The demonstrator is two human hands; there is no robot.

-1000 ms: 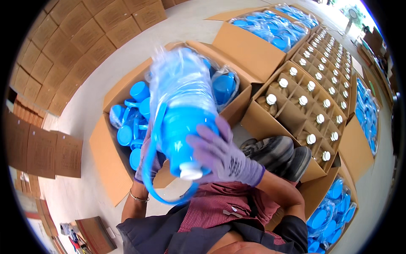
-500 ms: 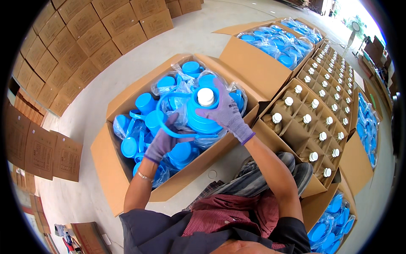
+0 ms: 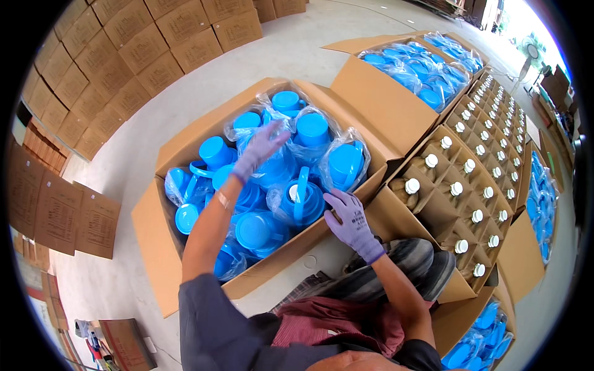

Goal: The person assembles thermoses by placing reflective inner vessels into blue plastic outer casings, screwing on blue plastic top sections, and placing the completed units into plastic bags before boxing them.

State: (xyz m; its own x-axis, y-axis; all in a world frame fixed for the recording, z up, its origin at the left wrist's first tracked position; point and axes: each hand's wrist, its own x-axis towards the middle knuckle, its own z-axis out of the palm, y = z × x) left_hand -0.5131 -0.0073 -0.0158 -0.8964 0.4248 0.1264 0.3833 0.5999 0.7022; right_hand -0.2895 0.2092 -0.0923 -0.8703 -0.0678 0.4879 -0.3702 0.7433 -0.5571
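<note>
Where jugs (image 3: 297, 204) crowd, bottle box (image 3: 433, 210) alongside

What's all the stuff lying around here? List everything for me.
Big open carton: one, brown, centre.
Bagged plastic jugs: many, blue, inside that carton.
Divided carton of bottles: one, brown with white caps, right.
Further carton of bagged blue ware: one, upper right.
Flattened cartons: several, brown, left.
Stacked boxes: many, brown, top left.
Left hand: purple glove, over the jugs.
Right hand: purple glove, at the carton's near edge.
</note>
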